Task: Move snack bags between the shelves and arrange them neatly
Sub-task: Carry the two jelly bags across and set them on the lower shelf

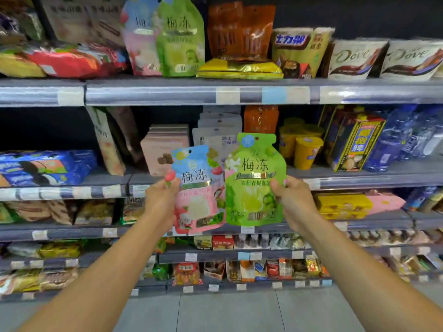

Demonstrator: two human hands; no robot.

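two soft, light pouches: our left hand pinches the pink-blue bag, right hand pinches the green bag; we judge side edges the best hold

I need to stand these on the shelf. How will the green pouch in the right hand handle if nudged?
The green pouch looks flat though the right hand grips only its edge, so probably light and stiff. Its glossy film looks slippery. Tall and thin, it may tip if nudged, though a matching pouch stands on the top shelf.
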